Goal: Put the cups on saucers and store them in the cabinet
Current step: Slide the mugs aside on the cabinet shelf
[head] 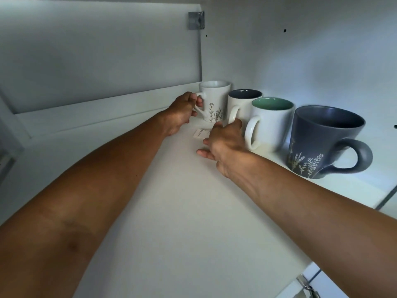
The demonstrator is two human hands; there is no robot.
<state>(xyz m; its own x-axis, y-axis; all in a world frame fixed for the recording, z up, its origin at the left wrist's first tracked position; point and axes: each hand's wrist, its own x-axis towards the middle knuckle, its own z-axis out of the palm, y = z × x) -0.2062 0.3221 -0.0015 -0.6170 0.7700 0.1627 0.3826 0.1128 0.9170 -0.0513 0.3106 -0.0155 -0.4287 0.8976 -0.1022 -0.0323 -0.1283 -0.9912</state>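
Observation:
Four mugs stand in a row on the white cabinet shelf (348,186). At the far left is a white mug with a flower drawing (214,100). To its right come a white mug with a dark inside (242,104), a white mug with a green inside (270,123) and a big blue-grey flowered mug (322,138). My left hand (182,114) grips the handle of the white flowered mug. My right hand (223,140) lies just below it, fingers spread on the white surface, thumb up near the dark-inside mug's handle. No saucer is clearly visible.
The open cabinet door (96,61) hangs at the left, with a metal hinge (196,20) at its top corner. A small paper label (199,134) sticks to the white surface between my hands. A metal fitting (307,286) shows at the bottom right.

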